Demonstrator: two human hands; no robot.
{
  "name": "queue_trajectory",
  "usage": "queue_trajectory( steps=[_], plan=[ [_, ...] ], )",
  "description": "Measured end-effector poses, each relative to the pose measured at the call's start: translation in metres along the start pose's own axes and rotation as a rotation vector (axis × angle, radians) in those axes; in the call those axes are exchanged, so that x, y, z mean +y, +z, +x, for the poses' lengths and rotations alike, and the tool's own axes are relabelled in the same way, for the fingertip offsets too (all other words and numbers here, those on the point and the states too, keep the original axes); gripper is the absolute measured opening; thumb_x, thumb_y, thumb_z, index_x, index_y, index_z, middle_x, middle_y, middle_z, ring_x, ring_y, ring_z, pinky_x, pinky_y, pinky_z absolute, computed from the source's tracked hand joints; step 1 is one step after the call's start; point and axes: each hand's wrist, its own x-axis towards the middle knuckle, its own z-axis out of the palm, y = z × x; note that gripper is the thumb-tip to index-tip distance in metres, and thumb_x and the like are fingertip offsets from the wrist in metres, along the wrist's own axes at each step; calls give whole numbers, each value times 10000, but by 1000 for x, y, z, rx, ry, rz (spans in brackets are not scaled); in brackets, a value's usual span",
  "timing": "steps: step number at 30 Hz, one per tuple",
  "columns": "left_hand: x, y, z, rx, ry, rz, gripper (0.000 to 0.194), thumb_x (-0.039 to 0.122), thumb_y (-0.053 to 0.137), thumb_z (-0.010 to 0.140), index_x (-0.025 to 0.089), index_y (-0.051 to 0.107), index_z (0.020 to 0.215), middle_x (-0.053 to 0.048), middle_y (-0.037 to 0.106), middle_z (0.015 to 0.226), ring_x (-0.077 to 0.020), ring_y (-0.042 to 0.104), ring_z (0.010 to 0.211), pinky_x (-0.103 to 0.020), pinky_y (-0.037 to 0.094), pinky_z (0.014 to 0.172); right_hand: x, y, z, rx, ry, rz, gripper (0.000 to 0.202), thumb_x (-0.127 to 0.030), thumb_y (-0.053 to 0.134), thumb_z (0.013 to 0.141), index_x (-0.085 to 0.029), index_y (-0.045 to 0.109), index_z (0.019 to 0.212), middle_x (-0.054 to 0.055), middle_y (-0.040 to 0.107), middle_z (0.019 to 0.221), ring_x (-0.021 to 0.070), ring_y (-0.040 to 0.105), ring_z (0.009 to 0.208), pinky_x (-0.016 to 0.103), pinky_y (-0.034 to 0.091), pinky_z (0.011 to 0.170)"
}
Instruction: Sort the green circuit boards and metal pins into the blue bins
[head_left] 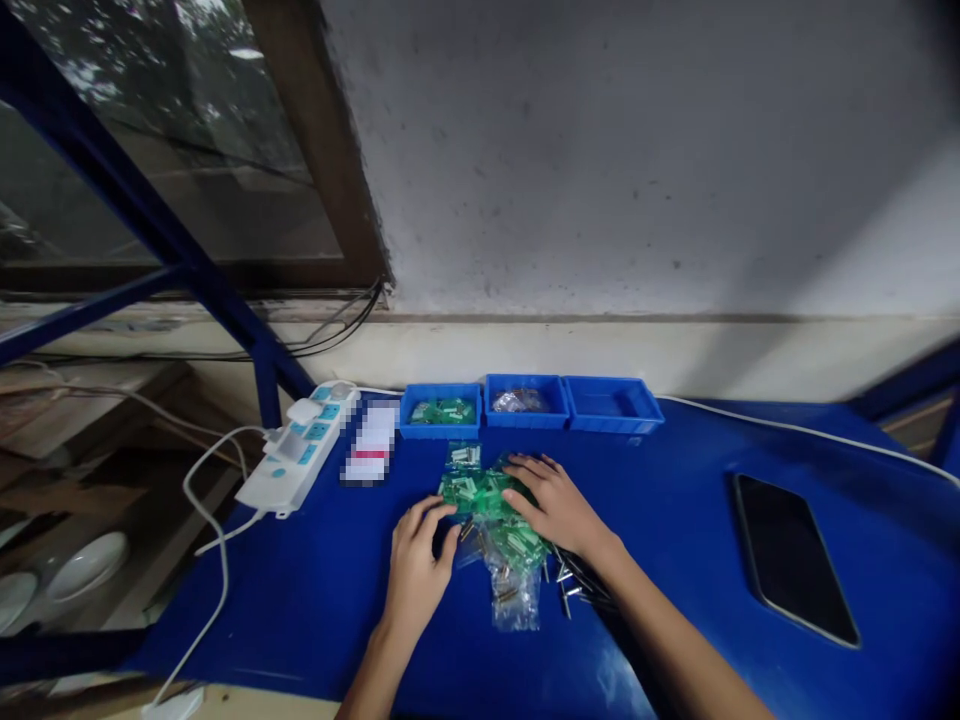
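Several small green plastic bags (517, 540) with pale pieces inside lie in a heap on the blue tabletop. My right hand (553, 503) rests on the heap's right side, its fingers spread. At the left edge, my left hand (420, 548) has curved fingers, with thumb and forefinger apart beside the bags; nothing shows in its grip. Nearest me lies a clear plastic bag (515, 600) with brass-coloured pieces in it. Loose metal pins (567, 590) lie under and beside my right wrist, partly hidden by it. Above the heap is another small clear bag (465, 456) holding pale pieces.
Three blue bins stand along the back: one with green bags (405, 425), one with clear bags (529, 419), and a bare one (611, 412). A white power strip (300, 450) with cords sits left. A phone (795, 560) lies right. A pixelated item (373, 440) is near the bins.
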Motion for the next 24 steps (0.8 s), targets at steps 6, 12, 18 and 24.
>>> queue_trajectory(
  steps=[6,12,18,24],
  plan=[
    [3,-4,-3,51,-58,-78,140,275,472,880,222,601,896,-71,580,1036,-233,543,1035,-392,437,894,1,-4,-7,18,-16,58,393,-424,375,929,-214,552,1210,94,581,1249,229,490,1206,470,334,1033],
    [-3,-12,31,86,-193,-79,251,387,416,903,214,593,945,-59,606,999,-205,597,917,-321,469,815,-1,-12,-17,120,-13,152,336,-387,408,923,-238,562,1182,71,607,1196,238,444,1248,433,401,999],
    [-2,-3,91,-217,-348,232,440,527,536,790,191,576,1071,-108,588,1076,-293,609,929,-356,459,727,6,-11,-16,317,178,242,303,-386,416,916,-209,603,1076,85,642,1033,231,592,1006,370,488,842],
    [-5,3,92,-245,-366,160,174,331,528,834,207,596,935,-51,653,969,-214,623,918,-277,439,738,3,-7,-14,471,282,338,298,-413,474,879,-165,618,958,77,591,876,174,615,740,280,509,626]
  ],
)
